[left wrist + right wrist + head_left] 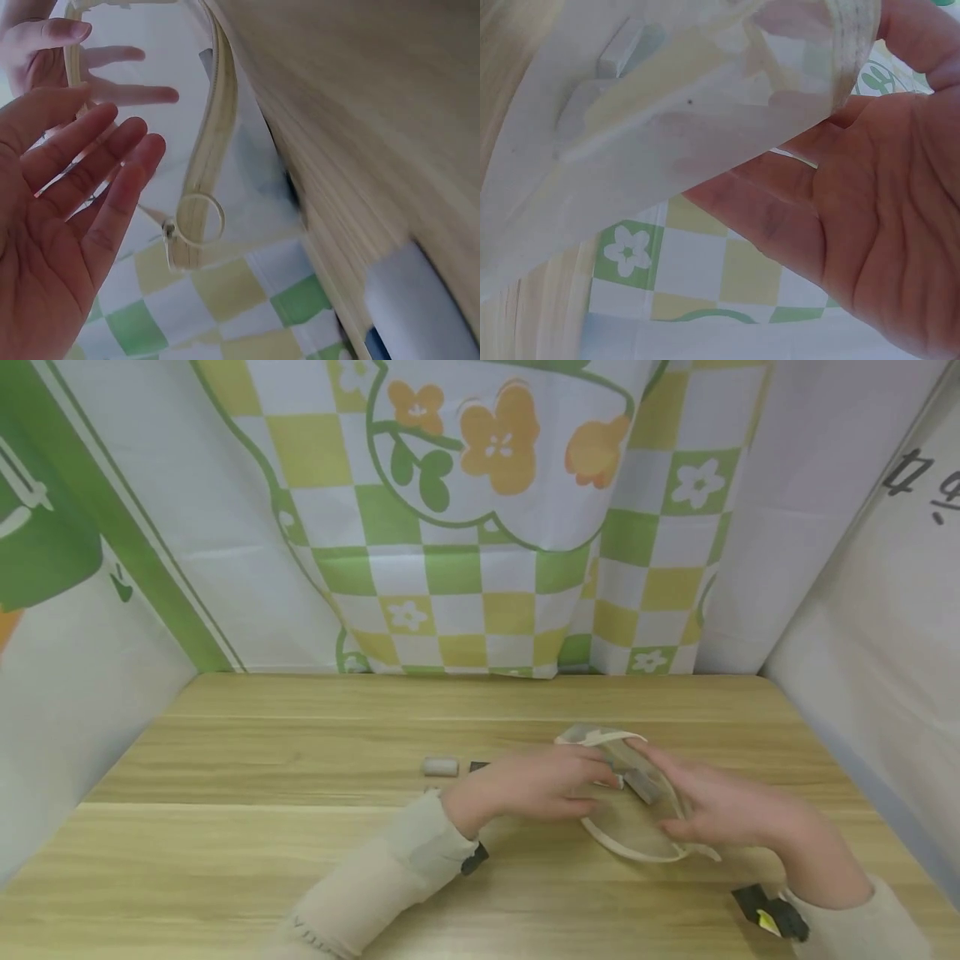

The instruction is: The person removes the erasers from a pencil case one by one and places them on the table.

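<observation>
A translucent zipper pouch (633,858) stands with its cream zipper mouth spread open on the table. My right hand (738,802) holds the pouch's rim at its right side, fingers showing through the clear plastic. At the left of the mouth is my left hand (528,781), its fingers extended and nothing visible in its palm. A small grey block (642,785) lies inside the pouch; a pale block (621,49) shows through the plastic in the right wrist view. The zipper's ring pull (201,219) hangs at one end.
Left of the pouch, a small grey block-like piece (440,767) lies on the wooden table (300,852). A dark piece (478,767) beside it is partly covered by my left hand. A checked flower-print curtain (487,585) hangs behind the table.
</observation>
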Demonstrator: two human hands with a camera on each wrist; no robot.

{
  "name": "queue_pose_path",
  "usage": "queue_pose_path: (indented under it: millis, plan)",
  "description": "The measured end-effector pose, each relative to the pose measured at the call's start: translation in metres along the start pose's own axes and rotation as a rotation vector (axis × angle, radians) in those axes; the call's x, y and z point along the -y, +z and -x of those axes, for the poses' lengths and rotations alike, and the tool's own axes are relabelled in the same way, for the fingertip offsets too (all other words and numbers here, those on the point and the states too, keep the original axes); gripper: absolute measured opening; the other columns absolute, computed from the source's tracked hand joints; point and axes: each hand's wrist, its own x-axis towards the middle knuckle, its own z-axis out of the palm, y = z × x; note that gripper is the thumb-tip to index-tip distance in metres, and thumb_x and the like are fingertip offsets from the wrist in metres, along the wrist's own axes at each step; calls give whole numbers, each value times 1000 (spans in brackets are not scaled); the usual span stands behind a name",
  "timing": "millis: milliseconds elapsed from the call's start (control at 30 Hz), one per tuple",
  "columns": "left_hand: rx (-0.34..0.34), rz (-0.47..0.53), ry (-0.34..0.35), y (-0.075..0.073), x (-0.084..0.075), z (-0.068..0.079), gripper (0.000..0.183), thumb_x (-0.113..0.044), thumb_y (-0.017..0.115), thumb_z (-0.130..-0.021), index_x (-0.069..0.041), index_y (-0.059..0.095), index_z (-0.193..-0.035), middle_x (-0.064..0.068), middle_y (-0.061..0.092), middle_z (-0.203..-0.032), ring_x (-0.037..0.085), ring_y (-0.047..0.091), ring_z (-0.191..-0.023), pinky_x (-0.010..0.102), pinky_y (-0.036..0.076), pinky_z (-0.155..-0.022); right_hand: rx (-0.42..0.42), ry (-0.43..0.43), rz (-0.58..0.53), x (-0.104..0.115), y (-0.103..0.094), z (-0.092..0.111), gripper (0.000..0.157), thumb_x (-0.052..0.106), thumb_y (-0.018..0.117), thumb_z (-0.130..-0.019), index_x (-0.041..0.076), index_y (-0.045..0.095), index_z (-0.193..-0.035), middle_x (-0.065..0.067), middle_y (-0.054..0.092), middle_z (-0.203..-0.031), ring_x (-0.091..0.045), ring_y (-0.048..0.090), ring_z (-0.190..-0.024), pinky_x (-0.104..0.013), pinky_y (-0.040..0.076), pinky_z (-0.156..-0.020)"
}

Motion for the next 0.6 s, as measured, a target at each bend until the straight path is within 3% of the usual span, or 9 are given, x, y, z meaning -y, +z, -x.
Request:
queue_pose_path:
  millis: [400,600]
  plan:
    - [84,20,21,4,-7,-29,37,-23,60,-99,-11,60,-134,-2,61,-134,10,53,-128,17,37,-110,-12,-27,26,0,0,0,96,26,75,-87,8,13,-158,-28,40,-151,-39,55,-126,-58,46,-99]
    - [128,25,31,7,-8,-41,40,-24,62,-98,-10,58,-135,-2,61,-136,10,54,-129,16,35,-110,0,8,20,3,-1,1,95,23,74,-87,8,13,-159,-23,43,-151,-29,59,-120,-51,49,-97]
